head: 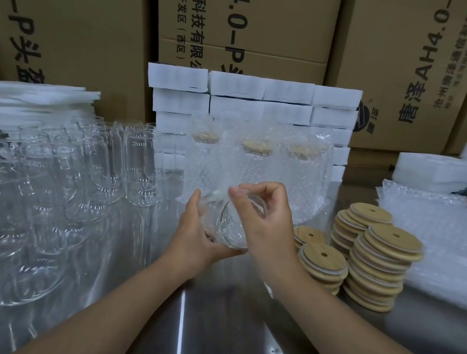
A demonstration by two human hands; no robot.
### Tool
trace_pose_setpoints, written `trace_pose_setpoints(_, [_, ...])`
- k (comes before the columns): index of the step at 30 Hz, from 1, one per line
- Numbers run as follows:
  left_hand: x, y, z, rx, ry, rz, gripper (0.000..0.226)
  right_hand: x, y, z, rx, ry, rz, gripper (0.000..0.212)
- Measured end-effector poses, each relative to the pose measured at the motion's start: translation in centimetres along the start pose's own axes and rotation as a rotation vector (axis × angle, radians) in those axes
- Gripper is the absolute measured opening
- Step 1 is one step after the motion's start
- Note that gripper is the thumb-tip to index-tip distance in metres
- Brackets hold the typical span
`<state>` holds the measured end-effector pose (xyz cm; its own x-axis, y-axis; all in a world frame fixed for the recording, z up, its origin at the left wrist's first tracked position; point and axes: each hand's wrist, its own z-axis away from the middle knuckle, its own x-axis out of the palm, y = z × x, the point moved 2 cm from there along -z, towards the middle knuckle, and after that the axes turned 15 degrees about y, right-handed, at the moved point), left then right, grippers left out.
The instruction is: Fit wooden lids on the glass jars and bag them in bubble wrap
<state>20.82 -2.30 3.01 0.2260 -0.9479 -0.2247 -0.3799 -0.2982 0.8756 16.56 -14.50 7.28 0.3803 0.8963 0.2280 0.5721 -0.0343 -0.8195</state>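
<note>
Nearest, on the bare steel desk (pixel 233 342), two forearms reach in toward the middle. The left hand (pixel 197 231) cups a clear glass jar (pixel 232 227) from below and from the left, fingers curled round its wall, holding it tilted above the desk. The right hand (pixel 264 214) closes on the jar's upper edge, thumb and curled fingers pinching the glass. The jar carries no lid and no wrap that I can see, so the lidding step on this one looks not yet done.

To the left a large crowd of bare jars (pixel 45 180) stands waiting, all without lids. To the right, near the hands, are stacks of round wooden lids (pixel 377 257), each with a small hole, and beyond them a pile of flat bubble wrap bags (pixel 443 236).

Farther back, in the middle, three bagged jars (pixel 256 156) stand in a row, lids on inside the wrap. By this count the job is barely begun: three finished, many left.

Behind them rise white foam blocks (pixel 251 104) and printed cardboard boxes (pixel 249 14).
</note>
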Motion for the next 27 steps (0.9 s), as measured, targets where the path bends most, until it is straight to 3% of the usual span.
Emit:
trace_pose_setpoints(4, [0.0,-0.1,0.0,-0.035,0.0,0.051,0.14,-0.1,-0.6,-0.3,0.005,0.001,-0.01,0.018])
trace_pose_setpoints(8, [-0.1,0.0,-0.4,-0.04,-0.001,0.129,0.126,0.0,-0.9,-0.4,0.018,-0.019,-0.028,0.015])
trace_pose_setpoints(22, [-0.1,0.0,-0.1,-0.113,0.075,0.231,0.124,-0.4,-0.9,0.3,0.027,-0.145,-0.126,0.042])
trace_pose_setpoints(27, [-0.2,0.1,0.0,-0.079,0.149,0.221,0.128,-0.1,-0.8,0.8,-0.054,-0.205,-0.06,0.058])
